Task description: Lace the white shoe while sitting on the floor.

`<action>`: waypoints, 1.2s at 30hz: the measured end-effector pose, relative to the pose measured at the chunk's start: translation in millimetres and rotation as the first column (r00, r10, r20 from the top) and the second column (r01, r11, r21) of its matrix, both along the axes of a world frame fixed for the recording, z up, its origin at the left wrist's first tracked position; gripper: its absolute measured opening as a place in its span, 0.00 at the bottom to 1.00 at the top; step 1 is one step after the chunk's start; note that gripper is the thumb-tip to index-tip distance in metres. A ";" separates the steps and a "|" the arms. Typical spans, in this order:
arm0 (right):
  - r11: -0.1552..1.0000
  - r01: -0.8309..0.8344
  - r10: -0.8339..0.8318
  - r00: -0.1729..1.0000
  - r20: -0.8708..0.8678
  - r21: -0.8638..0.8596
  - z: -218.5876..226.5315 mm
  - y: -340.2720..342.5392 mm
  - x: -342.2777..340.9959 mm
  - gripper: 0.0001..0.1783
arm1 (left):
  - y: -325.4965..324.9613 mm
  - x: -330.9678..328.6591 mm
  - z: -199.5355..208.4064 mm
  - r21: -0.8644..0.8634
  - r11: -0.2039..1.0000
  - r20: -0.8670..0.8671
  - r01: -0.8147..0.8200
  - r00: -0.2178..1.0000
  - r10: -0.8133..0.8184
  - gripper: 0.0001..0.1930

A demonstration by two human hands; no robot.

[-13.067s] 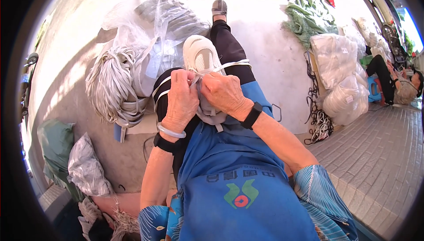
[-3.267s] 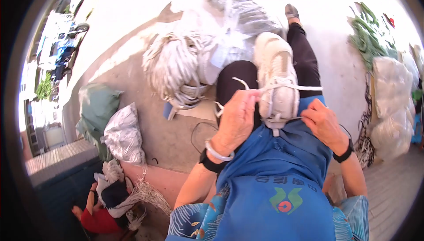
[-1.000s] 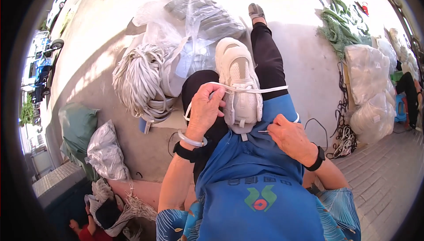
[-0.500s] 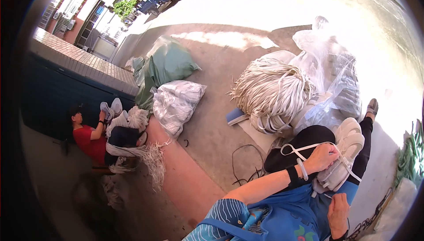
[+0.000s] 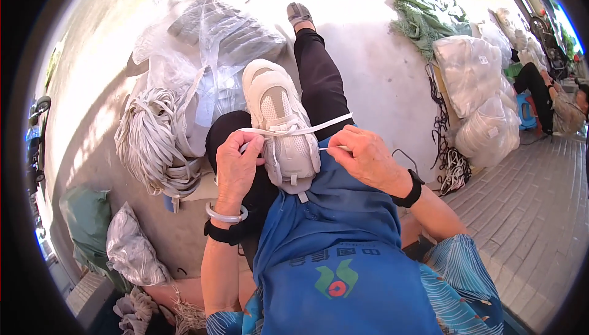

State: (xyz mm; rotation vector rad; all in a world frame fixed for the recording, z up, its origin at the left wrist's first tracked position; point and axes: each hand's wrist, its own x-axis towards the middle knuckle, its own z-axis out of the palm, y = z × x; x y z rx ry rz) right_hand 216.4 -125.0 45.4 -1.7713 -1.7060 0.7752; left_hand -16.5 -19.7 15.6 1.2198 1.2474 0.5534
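Note:
A cream sneaker (image 5: 296, 158) with mesh panels rests on my lap, toe pointing away and heel toward me. A flat white shoelace (image 5: 316, 127) runs across its top, its right end sticking out over my thigh. My left hand (image 5: 238, 162) is closed at the shoe's left side, pinching the lace between thumb and fingers. On the other side, my right hand (image 5: 366, 160) pinches a thin white rod-like piece (image 5: 325, 148) pointing at the shoe. Whether that piece is a lace tip or a small tool, I cannot tell. The blue apron (image 5: 343, 212) lies under the shoe.
A big bundle of white laces (image 5: 150, 138) lies left of my knee, beside clear plastic bags (image 5: 215, 40) of shoes. Wrapped packs (image 5: 469, 74), green netting (image 5: 423, 16) and dark cords (image 5: 442, 126) are on the right. Another person (image 5: 561, 105) sits at far right.
My view has swung right, so the shoe now sits central. My left hand has moved from over the laces to the shoe's left side; my right hand has risen from my lap to its right side.

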 end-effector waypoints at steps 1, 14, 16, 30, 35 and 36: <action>1.000 0.014 -0.014 1.000 -0.011 -0.006 -4.4 2.6 0.6 0.04 | -2.8 2.0 -1.9 -0.006 1.000 -0.011 0.014 1.000 -0.014 0.09; 0.996 0.070 -0.080 0.970 -0.228 -0.050 -18.7 33.5 3.7 0.06 | -11.0 6.4 -3.9 0.335 0.930 -0.277 0.154 0.959 -0.059 0.11; 0.992 0.105 -0.118 0.958 -0.263 -0.066 -16.4 36.2 2.7 0.07 | -4.8 5.5 -6.1 0.435 0.871 -0.353 0.226 0.933 -0.066 0.11; 0.994 -0.048 0.029 0.981 -0.191 -0.096 -16.9 46.3 9.3 0.07 | -13.3 17.7 -21.5 0.409 0.910 -0.183 0.059 0.983 0.019 0.09; 0.866 -0.046 -0.168 0.911 -0.377 -0.497 -5.0 57.4 8.7 0.08 | -29.4 26.8 -26.1 0.554 0.832 -0.173 -0.015 0.976 0.133 0.07; 0.877 -0.055 -0.151 0.911 -0.383 -0.477 -6.7 59.0 8.2 0.08 | -31.4 31.1 -30.2 0.663 0.748 -0.138 -0.038 0.976 0.172 0.06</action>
